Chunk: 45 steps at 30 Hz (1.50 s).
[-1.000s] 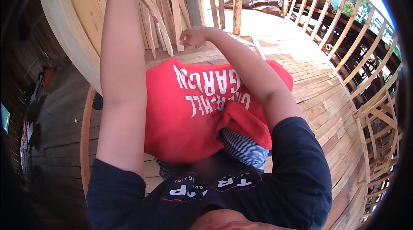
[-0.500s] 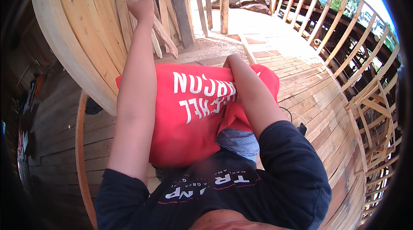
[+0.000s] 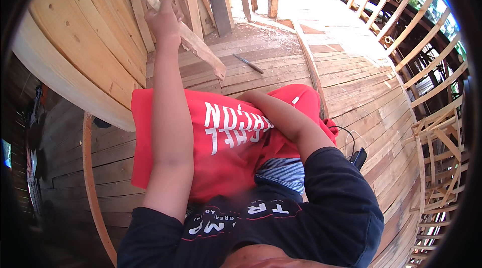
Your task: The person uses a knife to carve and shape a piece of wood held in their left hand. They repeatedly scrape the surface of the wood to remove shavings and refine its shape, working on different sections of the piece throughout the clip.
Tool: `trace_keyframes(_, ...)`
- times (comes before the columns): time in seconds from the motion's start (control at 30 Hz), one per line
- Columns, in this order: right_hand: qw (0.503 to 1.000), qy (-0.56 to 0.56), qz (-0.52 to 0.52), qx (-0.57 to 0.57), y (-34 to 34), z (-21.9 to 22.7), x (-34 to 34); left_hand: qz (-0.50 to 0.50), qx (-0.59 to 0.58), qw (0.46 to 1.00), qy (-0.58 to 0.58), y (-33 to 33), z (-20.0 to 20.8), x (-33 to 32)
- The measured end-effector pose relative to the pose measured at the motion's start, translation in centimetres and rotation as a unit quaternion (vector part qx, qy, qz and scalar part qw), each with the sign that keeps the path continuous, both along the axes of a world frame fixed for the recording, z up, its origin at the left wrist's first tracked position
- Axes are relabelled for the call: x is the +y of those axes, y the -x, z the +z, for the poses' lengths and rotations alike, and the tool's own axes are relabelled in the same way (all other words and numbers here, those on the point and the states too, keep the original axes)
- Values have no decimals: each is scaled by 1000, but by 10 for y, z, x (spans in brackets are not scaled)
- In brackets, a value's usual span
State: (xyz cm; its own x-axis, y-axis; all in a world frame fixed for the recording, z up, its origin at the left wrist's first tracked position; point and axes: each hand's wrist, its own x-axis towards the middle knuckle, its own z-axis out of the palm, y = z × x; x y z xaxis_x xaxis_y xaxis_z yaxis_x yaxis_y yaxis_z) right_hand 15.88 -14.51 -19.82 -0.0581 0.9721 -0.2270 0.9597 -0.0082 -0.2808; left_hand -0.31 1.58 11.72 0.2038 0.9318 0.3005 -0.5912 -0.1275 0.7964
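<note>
My left hand (image 3: 164, 23), arm stretched forward, is closed around a long, rough wooden strip (image 3: 201, 52). The strip slants from the upper left down to a jagged near end above the floor. Across my lap lies a red cloth (image 3: 165, 117) with white lettering. My right hand (image 3: 246, 97) is at the far edge of this cloth, its wrist bent down; the fingers are hidden, so what they hold does not show. Just beyond it, a slim dark tool (image 3: 248, 63) with a pointed look rests on the planks; its kind is unclear.
Large pale boards (image 3: 75, 32) rise close on my left. Upright timbers (image 3: 216, 2) lean at the back, with wood shavings (image 3: 261, 34) scattered before them. A narrow batten (image 3: 309, 59) lies across the plank floor. At right are a dark cabled device (image 3: 357, 157) and a slatted railing (image 3: 427, 67).
The wooden strip's near end has come right and slightly nearer in my left hand. My right hand has moved left and nearer along the cloth. The slim dark tool now shows on the floor.
</note>
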Motion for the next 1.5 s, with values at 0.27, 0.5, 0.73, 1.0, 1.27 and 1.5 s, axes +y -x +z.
trace_keyframes(0.27, 970, -124, 209, -15, 14, -51, -22, 8, 6, 999, 39, 20, -55, 29)
trace_keyframes(0.5, 946, -130, 294, -49, 8, -78, 26, 56, 14, 998, -6, 32, -71, 38)
trace_keyframes(0.73, 978, -69, 23, -195, -67, -61, 35, 108, 37, 993, -3, 52, -84, 54)
trace_keyframes(1.0, 984, -139, 94, -66, -28, -63, 30, 123, 40, 992, 9, 47, -92, 61)
trace_keyframes(1.27, 985, -92, 110, -97, -55, -86, 47, 136, -12, 991, -3, 57, -99, 70)
trace_keyframes(1.5, 928, 23, -288, -234, -151, -45, 39, 179, 2, 984, 14, 66, -102, 79)
